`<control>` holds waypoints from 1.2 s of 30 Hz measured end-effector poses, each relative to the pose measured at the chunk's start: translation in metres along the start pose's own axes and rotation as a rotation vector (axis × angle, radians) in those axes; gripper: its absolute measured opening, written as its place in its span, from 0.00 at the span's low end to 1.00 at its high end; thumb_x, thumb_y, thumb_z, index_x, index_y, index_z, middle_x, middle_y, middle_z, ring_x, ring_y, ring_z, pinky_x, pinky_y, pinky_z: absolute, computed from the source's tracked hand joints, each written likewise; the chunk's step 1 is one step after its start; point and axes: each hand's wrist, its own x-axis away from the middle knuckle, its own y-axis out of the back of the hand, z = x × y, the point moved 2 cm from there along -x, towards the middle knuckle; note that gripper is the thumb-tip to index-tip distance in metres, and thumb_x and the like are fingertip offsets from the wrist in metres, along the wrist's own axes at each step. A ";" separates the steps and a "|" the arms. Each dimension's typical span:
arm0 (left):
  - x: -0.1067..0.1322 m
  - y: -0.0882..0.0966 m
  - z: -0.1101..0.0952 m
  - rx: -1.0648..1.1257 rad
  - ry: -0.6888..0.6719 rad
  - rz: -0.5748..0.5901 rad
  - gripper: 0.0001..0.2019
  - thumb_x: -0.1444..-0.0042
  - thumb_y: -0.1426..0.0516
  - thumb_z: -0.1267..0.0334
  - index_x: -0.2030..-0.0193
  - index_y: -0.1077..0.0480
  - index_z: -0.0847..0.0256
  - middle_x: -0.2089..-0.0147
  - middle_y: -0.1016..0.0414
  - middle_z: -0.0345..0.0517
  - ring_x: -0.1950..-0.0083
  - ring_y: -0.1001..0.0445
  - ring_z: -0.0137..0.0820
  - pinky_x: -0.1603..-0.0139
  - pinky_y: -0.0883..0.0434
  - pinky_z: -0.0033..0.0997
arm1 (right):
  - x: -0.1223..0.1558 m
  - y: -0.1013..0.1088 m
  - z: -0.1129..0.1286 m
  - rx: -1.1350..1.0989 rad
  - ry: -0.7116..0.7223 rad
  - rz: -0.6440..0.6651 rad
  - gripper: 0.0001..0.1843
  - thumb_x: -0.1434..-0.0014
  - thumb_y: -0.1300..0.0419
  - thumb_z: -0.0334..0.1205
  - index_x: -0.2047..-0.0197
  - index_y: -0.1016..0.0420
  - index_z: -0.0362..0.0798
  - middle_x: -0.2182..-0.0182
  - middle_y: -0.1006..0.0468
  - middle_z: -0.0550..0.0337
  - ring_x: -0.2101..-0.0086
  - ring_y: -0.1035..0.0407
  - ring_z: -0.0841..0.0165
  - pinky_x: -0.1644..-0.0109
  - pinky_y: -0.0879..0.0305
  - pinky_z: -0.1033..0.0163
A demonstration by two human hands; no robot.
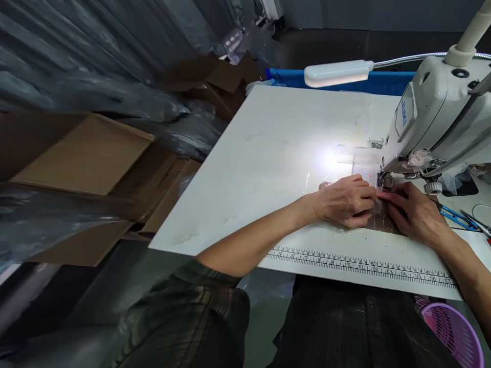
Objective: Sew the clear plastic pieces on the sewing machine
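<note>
A white sewing machine [433, 110] stands at the right of the table, its presser foot [381, 179] lowered close to both hands. Beneath my fingers lies a thin, brownish, partly see-through piece of fabric [385, 224]. My left hand [347, 201] is closed, fingers curled on the fabric just left of the presser foot. From the other side my right hand [416, 212] pinches the fabric in front of the foot, its index finger reaching toward my left fingertips. Part of the fabric is hidden under the hands.
The white table [245, 168] has a ruler strip [356, 266] along its front edge. A white lamp [337, 73] hangs over the back. Blue-handled thread snips [458, 217] lie at the right. Cardboard boxes [84, 153] stand left; a purple basket [454, 332] sits below.
</note>
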 end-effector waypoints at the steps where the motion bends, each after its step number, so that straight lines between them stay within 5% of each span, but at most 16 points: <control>1: 0.001 -0.001 0.000 0.004 0.015 0.009 0.14 0.36 0.50 0.61 0.62 0.23 0.61 0.57 0.21 0.50 0.64 0.28 0.33 0.58 0.34 0.37 | -0.001 0.000 0.000 0.018 -0.012 0.005 0.21 0.31 0.51 0.44 0.44 0.21 0.54 0.57 0.25 0.48 0.68 0.29 0.62 0.72 0.33 0.59; 7: 0.004 -0.003 0.002 0.005 0.059 0.044 0.15 0.35 0.50 0.60 0.58 0.24 0.62 0.53 0.21 0.51 0.63 0.27 0.34 0.58 0.34 0.37 | -0.004 -0.002 0.002 0.072 -0.043 -0.003 0.25 0.29 0.55 0.47 0.42 0.22 0.51 0.57 0.25 0.46 0.71 0.30 0.63 0.78 0.38 0.61; 13: 0.005 -0.004 0.003 0.004 0.074 0.070 0.18 0.33 0.52 0.59 0.52 0.25 0.65 0.49 0.22 0.56 0.57 0.25 0.37 0.55 0.33 0.39 | 0.000 0.002 0.008 0.040 0.021 -0.040 0.23 0.28 0.54 0.46 0.43 0.23 0.49 0.58 0.26 0.47 0.66 0.29 0.62 0.66 0.28 0.58; 24: 0.004 0.001 0.002 -0.046 0.128 0.142 0.21 0.34 0.51 0.56 0.47 0.26 0.69 0.44 0.25 0.59 0.55 0.27 0.39 0.53 0.34 0.40 | 0.003 0.000 0.007 0.039 0.069 -0.079 0.21 0.29 0.52 0.41 0.44 0.21 0.47 0.57 0.25 0.46 0.67 0.28 0.63 0.67 0.27 0.57; 30: 0.003 0.000 0.004 -0.049 0.171 0.156 0.22 0.34 0.51 0.54 0.46 0.27 0.69 0.44 0.27 0.58 0.57 0.29 0.39 0.52 0.35 0.41 | -0.001 -0.001 0.009 0.091 -0.009 -0.010 0.23 0.29 0.53 0.43 0.42 0.22 0.47 0.58 0.25 0.46 0.69 0.28 0.64 0.68 0.27 0.58; 36: -0.001 0.004 0.006 -0.066 0.207 0.209 0.26 0.34 0.52 0.49 0.44 0.28 0.69 0.41 0.28 0.58 0.57 0.30 0.37 0.52 0.37 0.40 | -0.006 0.008 0.003 -0.073 -0.087 0.115 0.23 0.31 0.50 0.44 0.39 0.24 0.48 0.55 0.23 0.46 0.65 0.24 0.61 0.60 0.23 0.55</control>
